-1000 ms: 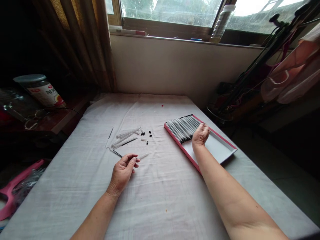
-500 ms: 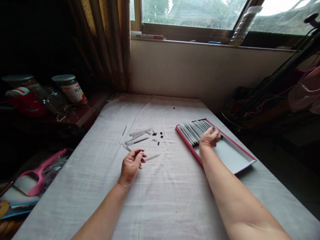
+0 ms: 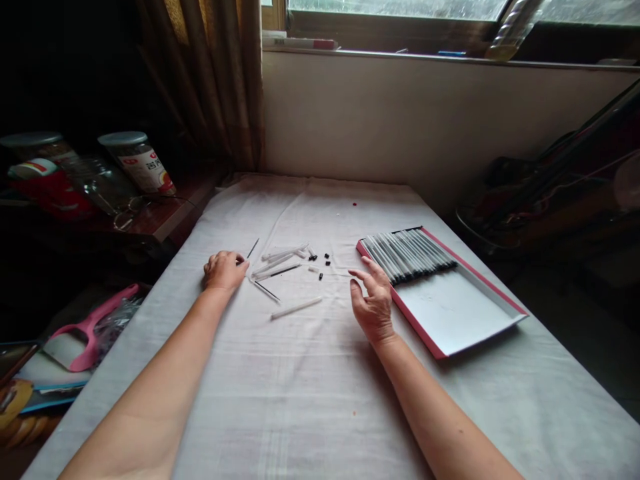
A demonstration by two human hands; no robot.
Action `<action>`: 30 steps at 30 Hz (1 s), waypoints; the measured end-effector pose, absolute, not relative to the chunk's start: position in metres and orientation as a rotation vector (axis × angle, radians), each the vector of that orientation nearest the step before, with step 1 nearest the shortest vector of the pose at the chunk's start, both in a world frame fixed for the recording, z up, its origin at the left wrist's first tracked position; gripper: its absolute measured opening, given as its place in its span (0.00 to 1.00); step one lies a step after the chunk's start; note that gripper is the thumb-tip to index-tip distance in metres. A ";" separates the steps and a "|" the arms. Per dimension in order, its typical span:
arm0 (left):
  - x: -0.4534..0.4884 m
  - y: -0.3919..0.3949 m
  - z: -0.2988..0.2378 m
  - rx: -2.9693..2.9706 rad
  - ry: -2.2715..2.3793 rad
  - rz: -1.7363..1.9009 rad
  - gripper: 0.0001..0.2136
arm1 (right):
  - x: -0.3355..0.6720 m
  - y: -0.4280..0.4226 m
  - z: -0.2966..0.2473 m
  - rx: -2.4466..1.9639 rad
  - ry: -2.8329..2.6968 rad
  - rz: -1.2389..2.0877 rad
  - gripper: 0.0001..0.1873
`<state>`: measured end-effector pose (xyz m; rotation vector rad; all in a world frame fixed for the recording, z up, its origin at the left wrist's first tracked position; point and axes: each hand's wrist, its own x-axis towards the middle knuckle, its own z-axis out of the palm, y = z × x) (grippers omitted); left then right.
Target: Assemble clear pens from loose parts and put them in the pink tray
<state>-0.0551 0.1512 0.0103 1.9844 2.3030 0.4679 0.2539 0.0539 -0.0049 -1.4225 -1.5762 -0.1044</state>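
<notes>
My left hand (image 3: 224, 272) rests on the cloth at the left, its fingers curled over the lower end of a thin dark pen refill (image 3: 253, 248); the fingertips are partly hidden. Just right of it lies a loose pile of clear pen barrels (image 3: 280, 259), with another dark refill (image 3: 267, 291) below. A single translucent pen barrel (image 3: 297, 308) lies apart, nearer to me. Small black caps (image 3: 321, 276) are scattered right of the pile. My right hand (image 3: 373, 303) is open and empty, fingers spread, beside the left rim of a red-edged box lid (image 3: 420, 333) holding a row of pens (image 3: 407, 257).
A pale cloth covers the table (image 3: 300, 387). On the left, a dark shelf carries a labelled jar (image 3: 145, 167) and eyeglasses (image 3: 127, 217). A pink-handled object (image 3: 90, 327) lies lower left. A wall and window sill (image 3: 400, 57) stand behind.
My left hand let go of the pen barrel, now on the cloth, and moved left to the refill. My right hand came out of the box lid, leftward, and opened. The view tilted down.
</notes>
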 end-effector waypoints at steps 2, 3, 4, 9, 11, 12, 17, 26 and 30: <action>-0.054 0.156 0.010 1.989 2.297 0.451 0.08 | 0.247 0.049 -0.015 -1.410 -1.652 -0.024 0.12; -0.053 0.157 0.010 1.988 2.296 0.457 0.08 | 0.244 0.047 -0.018 -1.396 -1.697 0.014 0.12; -0.053 0.157 0.009 1.985 2.301 0.467 0.08 | 0.242 0.046 -0.019 -1.378 -1.747 0.052 0.13; -0.050 0.136 0.005 1.967 2.291 0.581 0.12 | 0.232 0.043 -0.014 -1.349 -2.036 0.227 0.16; -0.045 0.119 0.003 2.004 2.217 0.629 0.13 | 0.226 0.042 -0.011 -1.351 -2.140 0.246 0.17; -0.042 0.110 0.002 2.049 2.150 0.653 0.12 | 0.224 0.042 -0.010 -1.349 -2.179 0.245 0.17; -0.020 0.081 -0.003 2.424 1.636 0.733 0.07 | 0.217 0.043 -0.008 -1.358 -2.210 0.260 0.06; -0.012 0.068 -0.005 2.526 1.411 0.843 0.07 | 0.242 0.020 -0.022 -1.372 -1.830 0.325 0.08; -0.016 0.054 -0.008 2.522 1.509 0.952 0.07 | 0.252 0.011 -0.020 -1.424 -1.578 0.469 0.08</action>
